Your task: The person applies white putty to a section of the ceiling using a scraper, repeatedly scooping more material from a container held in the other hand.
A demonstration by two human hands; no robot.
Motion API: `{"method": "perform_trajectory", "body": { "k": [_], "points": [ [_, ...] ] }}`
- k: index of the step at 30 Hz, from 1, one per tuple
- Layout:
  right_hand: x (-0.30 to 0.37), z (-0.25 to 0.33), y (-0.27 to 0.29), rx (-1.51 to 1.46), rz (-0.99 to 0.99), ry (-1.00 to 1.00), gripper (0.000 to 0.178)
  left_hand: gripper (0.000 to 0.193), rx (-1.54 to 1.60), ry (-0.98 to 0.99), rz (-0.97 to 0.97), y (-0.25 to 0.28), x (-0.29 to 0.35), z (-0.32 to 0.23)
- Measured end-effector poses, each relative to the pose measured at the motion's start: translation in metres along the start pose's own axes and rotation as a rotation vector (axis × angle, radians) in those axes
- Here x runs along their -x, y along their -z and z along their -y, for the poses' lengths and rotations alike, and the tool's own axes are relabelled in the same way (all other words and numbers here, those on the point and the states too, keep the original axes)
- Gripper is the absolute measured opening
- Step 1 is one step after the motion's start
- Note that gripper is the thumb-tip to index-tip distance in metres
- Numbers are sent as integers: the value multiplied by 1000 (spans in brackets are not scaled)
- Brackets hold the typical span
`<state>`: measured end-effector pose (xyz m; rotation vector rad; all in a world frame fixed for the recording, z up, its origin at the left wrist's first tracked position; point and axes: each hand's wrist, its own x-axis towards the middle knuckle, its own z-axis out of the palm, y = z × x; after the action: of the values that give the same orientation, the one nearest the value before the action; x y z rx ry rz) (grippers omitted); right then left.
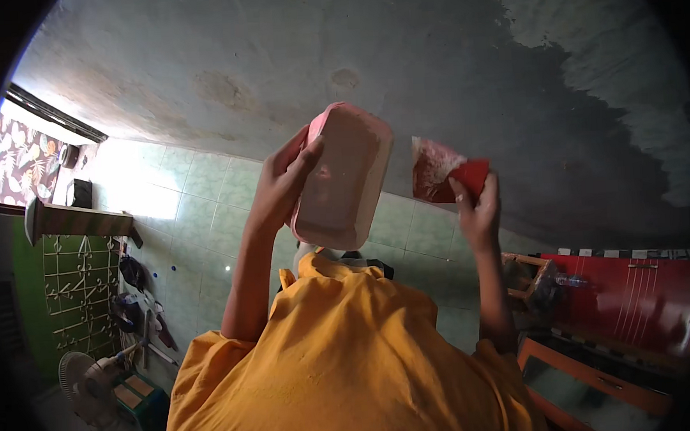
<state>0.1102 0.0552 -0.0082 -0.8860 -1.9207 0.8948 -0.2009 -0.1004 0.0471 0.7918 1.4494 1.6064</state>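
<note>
My left hand (282, 180) is closed on the long left side of a pink rectangular plastic tub (379, 184), thumb over the rim. A smooth greyish-beige surface shows inside it; whether this is the bare bottom or a paste, I cannot tell. Off to the right, my right hand (481, 214) pinches a flat red putty spreader (474, 177) between thumb and fingers. White paste is smeared over the spreader's left part. A gap separates it from the tub. Both are held up in front of the grey wall (274, 55), and I cannot tell whether the spreader touches it.
Pale patches mark the wall, and a lighter area (624, 29) covers its upper right. Green tiles (220, 222) lie below. A fan (85, 385) and a metal grille (79, 280) stand left. Red (638, 301) and orange-framed furniture (588, 378) stand right.
</note>
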Motion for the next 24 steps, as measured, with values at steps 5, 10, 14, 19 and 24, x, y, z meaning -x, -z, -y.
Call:
{"method": "perform_trajectory", "body": {
  "k": [5,10,14,19,24],
  "points": [
    [-62,71,2,144,196,46,26,95,-228,18,21,7,-20,3],
    [-92,82,-12,255,322,-12,30,106,-452,-10,76,21,-39,-15],
    [-110,89,-35,249,391,2,29,104,-500,-30,75,44,-55,-40],
    [-128,108,-100,164,530,-94,32,102,-602,-46,171,103,-86,-59],
    [-124,106,-154,57,582,-158,35,92,-691,-10,250,138,-117,-60]
  ]
}}
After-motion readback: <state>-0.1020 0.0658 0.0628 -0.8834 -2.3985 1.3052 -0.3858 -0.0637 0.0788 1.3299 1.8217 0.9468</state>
